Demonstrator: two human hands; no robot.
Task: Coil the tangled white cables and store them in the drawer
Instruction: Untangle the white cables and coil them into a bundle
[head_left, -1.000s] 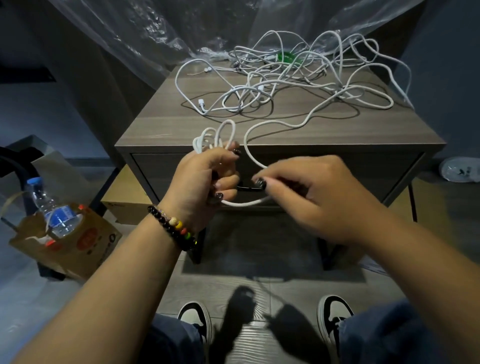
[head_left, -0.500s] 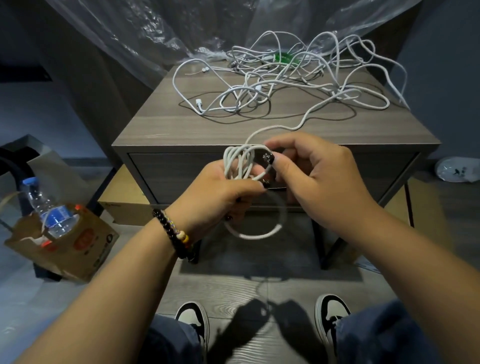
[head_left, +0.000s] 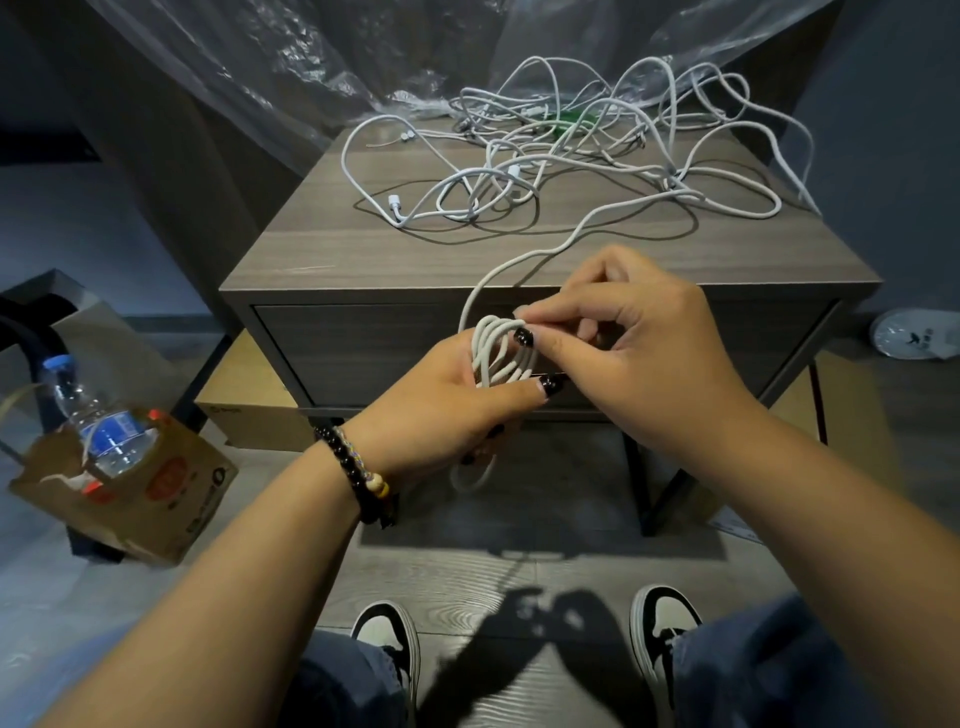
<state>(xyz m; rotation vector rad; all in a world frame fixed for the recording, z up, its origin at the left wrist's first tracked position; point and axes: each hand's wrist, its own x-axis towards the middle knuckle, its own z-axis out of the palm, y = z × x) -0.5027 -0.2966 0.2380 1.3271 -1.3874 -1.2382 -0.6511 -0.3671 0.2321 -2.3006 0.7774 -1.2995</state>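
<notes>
Left hand (head_left: 441, 395) gripped the coil (head_left: 501, 353) upright; right fingers (head_left: 550, 317) pinched its top — loose cable (head_left: 519, 260) ran up, away from them.

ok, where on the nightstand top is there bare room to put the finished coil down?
Bare wood shows on the nightstand top along the front-left, between the front edge and the loose plug end. The front-right strip, right of the trailing cable, is also bare. The back half is crowded with the tangled cables. The left hand grips the coil; the right hand pinches it.
</notes>
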